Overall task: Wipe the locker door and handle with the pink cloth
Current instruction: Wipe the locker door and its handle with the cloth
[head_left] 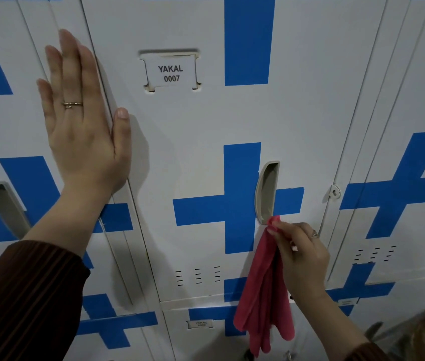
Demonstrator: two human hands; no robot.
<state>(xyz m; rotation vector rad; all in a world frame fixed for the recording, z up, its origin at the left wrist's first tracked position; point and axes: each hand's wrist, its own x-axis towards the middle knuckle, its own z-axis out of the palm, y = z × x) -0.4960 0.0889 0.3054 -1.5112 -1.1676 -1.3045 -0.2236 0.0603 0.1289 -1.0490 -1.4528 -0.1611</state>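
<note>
Just below the near-vertical recessed handle, the right hand pinches the hanging pink cloth by its top. Well left, the left hand lies flat across the locker door seam.

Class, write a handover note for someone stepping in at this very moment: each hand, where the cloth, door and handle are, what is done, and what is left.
Left hand: flat with straight fingers, pressed at the left edge of the locker door, thumb on the door.
Right hand: pinches the top of the pink cloth, whose tip is at the lower end of the handle. The rest hangs loose.
Done: no wiped areas can be told apart.
Left: probably the handle recess, then the door face.
</note>
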